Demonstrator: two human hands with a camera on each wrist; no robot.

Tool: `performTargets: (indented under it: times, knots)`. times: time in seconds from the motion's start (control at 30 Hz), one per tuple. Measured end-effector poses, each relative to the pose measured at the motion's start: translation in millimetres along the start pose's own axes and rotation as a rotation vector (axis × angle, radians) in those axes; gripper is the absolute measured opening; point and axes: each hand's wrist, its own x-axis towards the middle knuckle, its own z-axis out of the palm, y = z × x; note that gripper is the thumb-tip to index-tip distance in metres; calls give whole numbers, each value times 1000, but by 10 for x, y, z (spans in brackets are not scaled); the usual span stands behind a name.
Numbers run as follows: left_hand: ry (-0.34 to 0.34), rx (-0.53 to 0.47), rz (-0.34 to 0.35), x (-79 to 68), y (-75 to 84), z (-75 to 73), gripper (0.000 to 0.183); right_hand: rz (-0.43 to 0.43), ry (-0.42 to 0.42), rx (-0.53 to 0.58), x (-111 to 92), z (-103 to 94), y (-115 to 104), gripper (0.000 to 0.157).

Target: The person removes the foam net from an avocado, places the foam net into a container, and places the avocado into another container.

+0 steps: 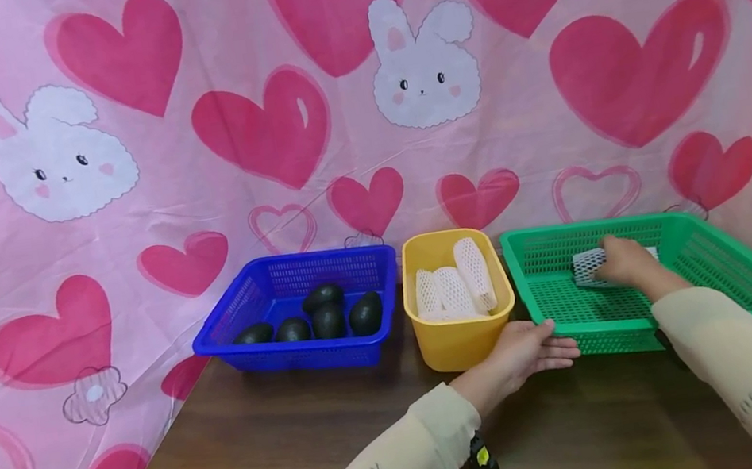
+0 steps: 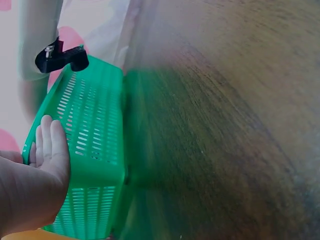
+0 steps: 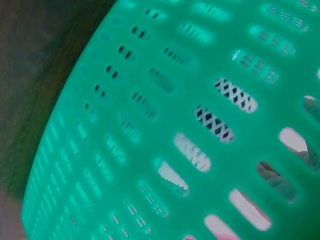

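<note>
In the head view my right hand [image 1: 627, 263] reaches into the green basket [image 1: 697, 237] and holds a dark avocado in a white foam net sleeve [image 1: 588, 267] near the basket floor. Its fingertips are partly hidden. Through the basket's slots, the right wrist view shows the white netting [image 3: 214, 123] with dark gaps. My left hand [image 1: 526, 354] touches the front left corner of the green basket, thumb at the rim and fingers straight. The left wrist view shows those fingers [image 2: 58, 142] beside the slotted wall.
Left of the green basket stands a yellow bin [image 1: 460, 347] with several white foam net sleeves [image 1: 454, 290]. Further left, a blue basket [image 1: 313, 354] contains several dark avocados [image 1: 326, 321]. All stand on a brown wooden table [image 1: 269, 450] before a pink heart-patterned cloth [image 1: 349, 142].
</note>
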Motion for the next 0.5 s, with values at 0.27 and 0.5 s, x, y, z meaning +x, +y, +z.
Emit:
performTargets:
  times: [0.27, 0.5]
  knots:
    - [4, 21, 0, 20, 28, 10, 25, -18, -24, -41, 86, -29, 78, 74]
    - [-24, 23, -7, -3, 21, 6, 27, -18, -89, -90, 175, 51, 185, 79]
